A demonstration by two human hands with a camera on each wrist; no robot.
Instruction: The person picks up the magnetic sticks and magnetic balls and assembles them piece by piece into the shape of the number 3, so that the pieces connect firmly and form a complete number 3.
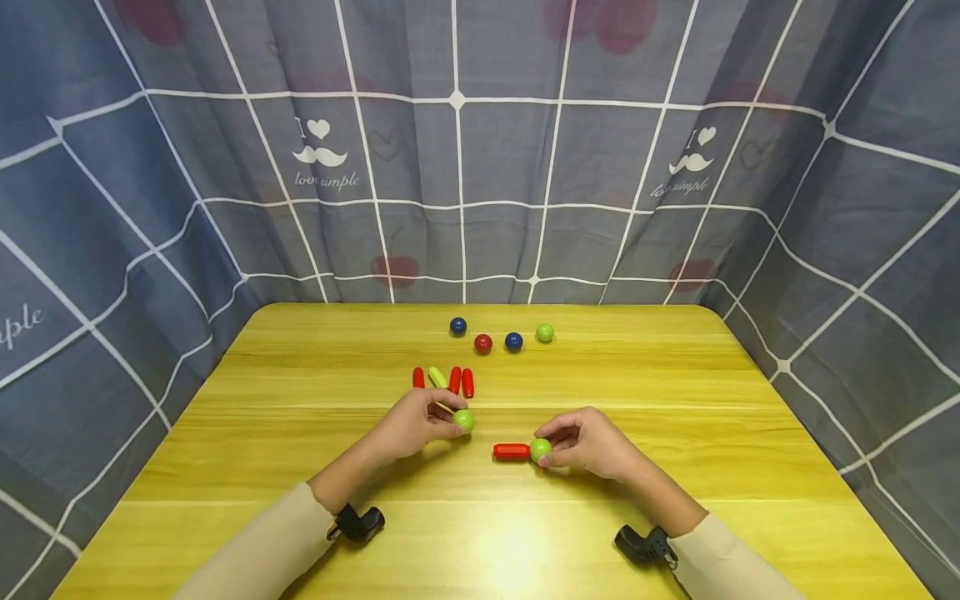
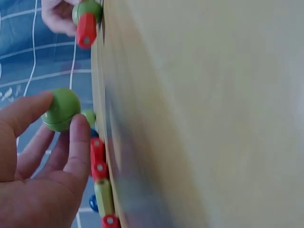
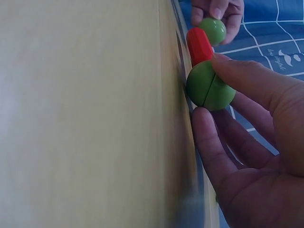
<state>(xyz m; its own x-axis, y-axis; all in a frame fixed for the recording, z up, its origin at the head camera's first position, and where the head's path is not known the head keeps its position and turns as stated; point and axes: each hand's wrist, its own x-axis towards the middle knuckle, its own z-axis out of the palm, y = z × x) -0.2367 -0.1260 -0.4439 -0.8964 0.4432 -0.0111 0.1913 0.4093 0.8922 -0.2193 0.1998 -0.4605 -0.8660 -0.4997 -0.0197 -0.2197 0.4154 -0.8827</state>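
Between thumb and fingertips my left hand pinches a green ball, which it holds above the wooden table in the left wrist view. My right hand pinches another green ball, with a faint seam round it, close over the table. Against that ball's left side in the head view is a short red faceted rod, pointing towards the left hand. In the left wrist view the rod's free end shows a small pale dot at its centre.
Beyond my left hand lie several short rods, red ones and a yellow-green one. Farther back are two blue balls, a red ball and a green ball. A checked curtain surrounds the table.
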